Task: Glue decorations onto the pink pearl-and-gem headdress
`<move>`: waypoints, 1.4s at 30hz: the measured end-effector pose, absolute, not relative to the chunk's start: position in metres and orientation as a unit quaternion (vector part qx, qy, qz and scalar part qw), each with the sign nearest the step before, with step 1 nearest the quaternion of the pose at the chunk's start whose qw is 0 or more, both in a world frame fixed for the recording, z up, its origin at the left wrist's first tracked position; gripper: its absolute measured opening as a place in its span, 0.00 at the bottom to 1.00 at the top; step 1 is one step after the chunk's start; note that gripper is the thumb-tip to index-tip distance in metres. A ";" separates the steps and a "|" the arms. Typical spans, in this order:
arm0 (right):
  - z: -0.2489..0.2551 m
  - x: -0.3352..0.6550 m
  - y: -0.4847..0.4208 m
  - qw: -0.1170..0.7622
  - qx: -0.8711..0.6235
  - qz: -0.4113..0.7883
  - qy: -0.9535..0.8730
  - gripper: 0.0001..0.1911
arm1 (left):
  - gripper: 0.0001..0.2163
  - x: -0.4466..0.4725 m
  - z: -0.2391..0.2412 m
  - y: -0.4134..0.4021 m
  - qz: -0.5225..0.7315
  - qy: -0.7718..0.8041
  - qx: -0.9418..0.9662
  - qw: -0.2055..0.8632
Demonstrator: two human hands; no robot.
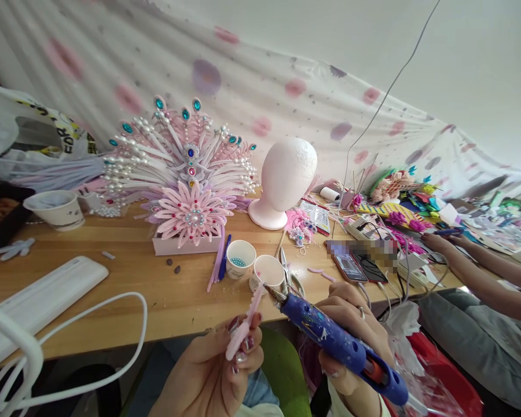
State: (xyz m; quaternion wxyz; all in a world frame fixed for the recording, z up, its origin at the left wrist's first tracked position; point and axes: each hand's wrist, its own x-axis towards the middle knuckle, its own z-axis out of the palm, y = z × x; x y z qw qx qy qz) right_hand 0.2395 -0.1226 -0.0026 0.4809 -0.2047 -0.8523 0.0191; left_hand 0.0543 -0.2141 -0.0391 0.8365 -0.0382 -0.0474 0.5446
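Between thumb and fingers, my left hand [212, 365] pinches a slim pale pink fuzzy strip [245, 327], held tilted above the table's front edge. My right hand [351, 330] is wrapped round a blue glue gun [330, 339] with worn, spotted paint. The gun's metal nozzle points up and left, close to the strip's upper end; I cannot tell whether they touch. Just behind stand two paper cups, one with teal beads [238, 262] inside and another cup [268, 267] nearer the nozzle. Scissors [285, 267] lie beside them.
A pink and white beaded headdress [191, 174] stands at the back, left of a white foam head [289, 179]. A white lamp-like bar [52, 307] and its cable occupy the left. Phones [347, 262] lie at right. A co-worker's arms [464, 260] reach in at far right.
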 end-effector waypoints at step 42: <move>-0.008 0.240 -0.119 0.502 -0.207 0.101 -0.834 0.25 | 0.03 0.055 -0.033 -0.218 0.544 -0.025 -0.083 0.835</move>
